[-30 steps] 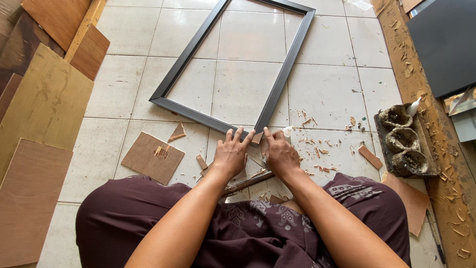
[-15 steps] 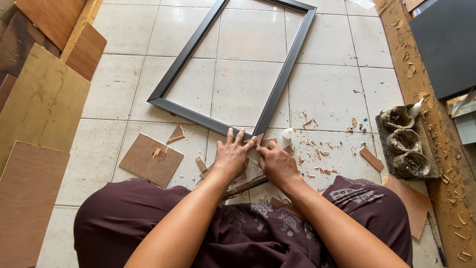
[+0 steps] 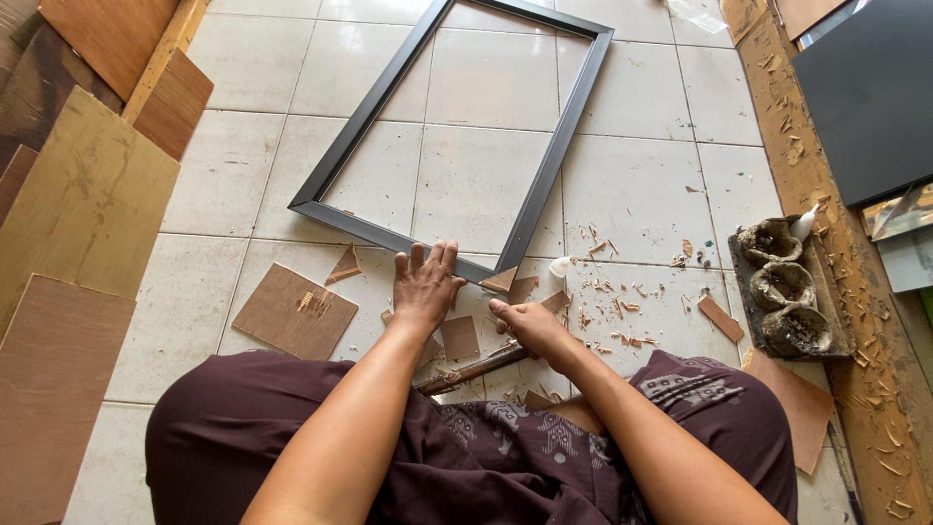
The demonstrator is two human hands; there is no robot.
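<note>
Against the near rail of the black frame [image 3: 457, 126], I press my left hand [image 3: 425, 285] flat, fingers spread, to steady it; my right hand [image 3: 528, 325] curls loosely beside the corner, holding nothing I can see.

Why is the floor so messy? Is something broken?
Small wood chips lie scattered over the white tiled floor, mostly right of the right hand, with flat brown offcuts near the left hand. The black frame looks whole, lying slanted across the tile lines.

Bright even daylight, soft shadows, sharp focus, slight wide-angle edge distortion
</note>
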